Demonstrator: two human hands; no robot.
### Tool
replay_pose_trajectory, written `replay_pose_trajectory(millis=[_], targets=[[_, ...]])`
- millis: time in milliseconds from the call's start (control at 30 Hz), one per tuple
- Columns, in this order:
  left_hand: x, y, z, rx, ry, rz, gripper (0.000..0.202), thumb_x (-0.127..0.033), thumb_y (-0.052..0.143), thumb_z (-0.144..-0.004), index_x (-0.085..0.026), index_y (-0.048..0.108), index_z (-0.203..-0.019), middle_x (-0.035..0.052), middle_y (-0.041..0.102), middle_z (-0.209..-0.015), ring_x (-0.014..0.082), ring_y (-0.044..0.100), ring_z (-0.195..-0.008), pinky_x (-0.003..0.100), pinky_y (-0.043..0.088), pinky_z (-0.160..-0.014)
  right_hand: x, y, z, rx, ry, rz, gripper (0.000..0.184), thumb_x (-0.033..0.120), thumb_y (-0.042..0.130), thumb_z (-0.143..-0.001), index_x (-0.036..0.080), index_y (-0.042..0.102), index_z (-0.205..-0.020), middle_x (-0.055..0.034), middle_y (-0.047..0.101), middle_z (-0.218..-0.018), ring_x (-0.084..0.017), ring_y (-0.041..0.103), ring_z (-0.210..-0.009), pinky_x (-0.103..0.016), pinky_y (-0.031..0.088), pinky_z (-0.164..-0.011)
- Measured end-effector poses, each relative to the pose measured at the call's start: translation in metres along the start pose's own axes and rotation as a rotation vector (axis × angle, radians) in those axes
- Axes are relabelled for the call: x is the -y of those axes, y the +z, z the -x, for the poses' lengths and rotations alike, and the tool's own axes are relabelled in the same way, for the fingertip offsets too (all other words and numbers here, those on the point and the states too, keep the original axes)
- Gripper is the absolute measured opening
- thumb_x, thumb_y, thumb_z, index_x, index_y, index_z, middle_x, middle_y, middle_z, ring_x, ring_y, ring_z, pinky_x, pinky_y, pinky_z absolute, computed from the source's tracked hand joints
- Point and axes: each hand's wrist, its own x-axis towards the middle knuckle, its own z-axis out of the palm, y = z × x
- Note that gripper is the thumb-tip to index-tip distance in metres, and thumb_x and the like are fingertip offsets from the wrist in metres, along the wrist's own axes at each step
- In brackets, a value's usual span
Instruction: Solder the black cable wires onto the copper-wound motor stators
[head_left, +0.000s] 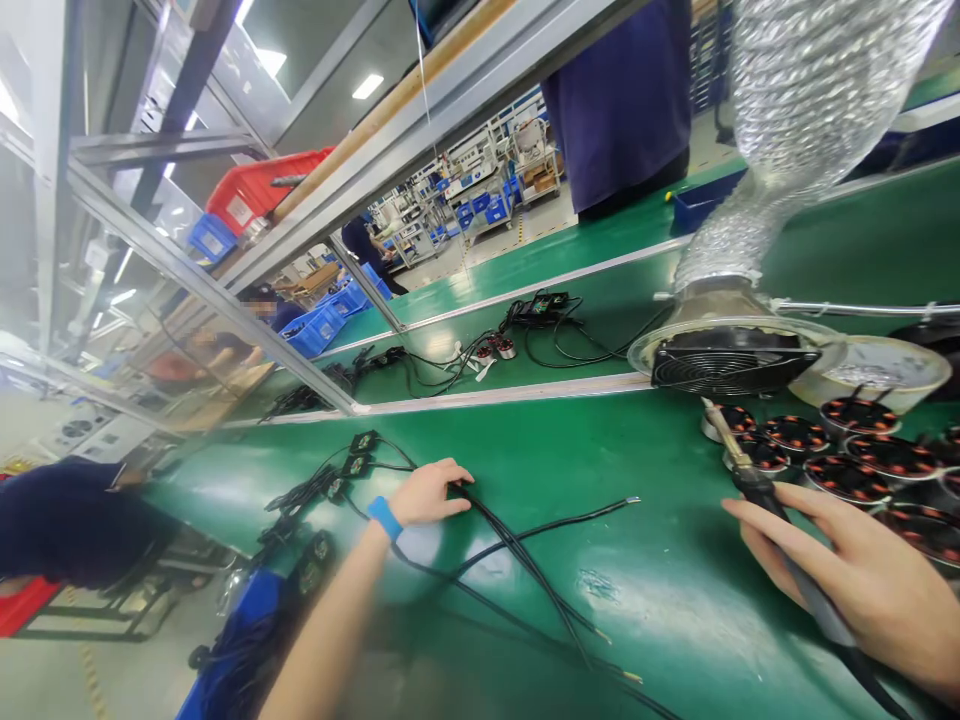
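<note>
My left hand [427,493], with a blue band at the wrist, rests low over the green bench. Its thumb and fingers are curled about several black cables [510,540], whose stripped ends fan out toward the near edge. One cable end [600,512] points right, its tip bare. Small black square units [358,465] lie beside the wrist, joined to cables. On the right, my right hand [877,580] grips a soldering iron [757,488] by its dark handle. The iron's tip is above a round motor stator with copper windings [735,420], but whether they touch I cannot tell.
More stators [847,480] crowd the right side. Behind them stands a fume fan [735,368] under a foil duct [795,120]. A metal frame post [247,320] crosses at left. A blue bin [240,640] holds cables below. Other people work beyond.
</note>
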Motion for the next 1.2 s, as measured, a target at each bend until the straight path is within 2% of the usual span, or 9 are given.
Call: replay_pose_trajectory(millis=[67, 267, 400, 533, 667, 800, 933, 1000, 1200], targets=[[0.004, -0.026, -0.024, 0.017, 0.063, 0.023, 0.034, -0.03, 0.073, -0.08, -0.021, 0.07, -0.113, 0.0036, 0.065, -0.101, 0.0128, 0.061, -0.073, 0.027, 0.053, -0.075, 0.001, -0.001, -0.002, 0.014, -0.168, 0.022, 0.035, 0.044, 0.052, -0.099, 0.022, 0.079, -0.099, -0.0187, 0.068, -0.092, -0.019, 0.067, -0.085, -0.034, 0.053, -0.071], [-0.018, -0.102, -0.139, -0.584, -0.101, 0.317, 0.066, -0.027, 0.073, -0.082, -0.016, 0.048, -0.142, 0.0186, 0.046, -0.14, 0.0072, 0.059, -0.068, 0.028, 0.054, -0.075, 0.003, -0.006, -0.008, -0.048, -0.313, 0.126, 0.02, 0.014, 0.055, -0.095, 0.018, 0.067, -0.111, -0.016, 0.061, -0.101, -0.023, 0.065, -0.085, -0.037, 0.057, -0.068], [-0.057, -0.128, -0.2, -0.552, -0.137, 0.814, 0.076, -0.028, 0.074, -0.083, -0.011, 0.038, -0.147, 0.0207, 0.06, -0.125, 0.0093, 0.061, -0.066, 0.026, 0.052, -0.064, 0.003, -0.01, -0.009, -0.066, -0.335, 0.134, 0.025, 0.008, 0.059, -0.091, 0.016, 0.062, -0.114, -0.0163, 0.059, -0.105, -0.027, 0.066, -0.086, -0.038, 0.058, -0.065], [-0.101, -0.139, -0.196, -0.549, -0.035, 0.895, 0.033, -0.028, 0.061, -0.093, -0.005, 0.064, -0.117, 0.006, 0.064, -0.081, 0.0062, 0.052, -0.058, 0.018, 0.043, -0.057, 0.005, -0.015, -0.011, -0.106, -0.318, 0.164, 0.028, 0.006, 0.061, -0.089, 0.017, 0.06, -0.115, -0.0158, 0.059, -0.104, -0.027, 0.065, -0.086, -0.038, 0.06, -0.065], [-0.14, -0.135, -0.128, -0.69, 0.203, 0.909, 0.03, -0.037, 0.061, -0.093, -0.013, 0.07, -0.109, -0.0007, 0.058, -0.071, 0.0048, 0.044, -0.053, 0.016, 0.034, -0.05, 0.009, -0.021, -0.015, -0.146, -0.291, 0.163, 0.03, 0.007, 0.063, -0.088, 0.017, 0.059, -0.116, -0.0154, 0.059, -0.103, -0.026, 0.065, -0.084, -0.039, 0.06, -0.065], [-0.172, -0.093, -0.051, -0.688, 0.06, 0.966, 0.03, -0.038, 0.065, -0.091, -0.015, 0.067, -0.111, -0.0024, 0.057, -0.064, 0.0055, 0.041, -0.051, 0.016, 0.033, -0.049, 0.015, -0.027, -0.02, -0.183, -0.235, 0.128, 0.029, 0.007, 0.064, -0.088, 0.018, 0.059, -0.114, -0.0141, 0.059, -0.101, -0.024, 0.064, -0.08, -0.036, 0.059, -0.062], [-0.201, -0.003, -0.005, -0.481, -0.183, 1.063, 0.036, -0.04, 0.061, -0.093, -0.014, 0.062, -0.118, -0.0018, 0.06, -0.063, 0.0052, 0.036, -0.045, 0.017, 0.032, -0.045, 0.022, -0.032, -0.023, -0.214, -0.21, 0.085, 0.026, 0.007, 0.065, -0.087, 0.017, 0.06, -0.111, -0.0132, 0.058, -0.099, -0.023, 0.063, -0.076, -0.035, 0.058, -0.06], [-0.213, 0.046, 0.009, -0.563, -0.244, 0.99, 0.043, -0.041, 0.056, -0.095, -0.015, 0.057, -0.129, 0.0006, 0.063, -0.063, 0.0097, 0.051, -0.051, 0.02, 0.044, -0.051, 0.025, -0.033, -0.023, -0.223, -0.209, 0.075, 0.025, 0.007, 0.065, -0.088, 0.017, 0.06, -0.11, -0.0132, 0.058, -0.099, -0.022, 0.063, -0.076, -0.035, 0.058, -0.06], [-0.232, 0.125, 0.027, -0.596, 0.075, 0.353, 0.037, -0.034, 0.049, -0.096, -0.033, 0.062, -0.13, 0.005, 0.073, -0.069, 0.0209, 0.069, -0.06, 0.03, 0.056, -0.055, 0.028, -0.032, -0.022, -0.212, -0.204, 0.079, 0.025, 0.008, 0.065, -0.087, 0.016, 0.06, -0.11, -0.0142, 0.058, -0.102, -0.022, 0.063, -0.077, -0.034, 0.057, -0.062]])
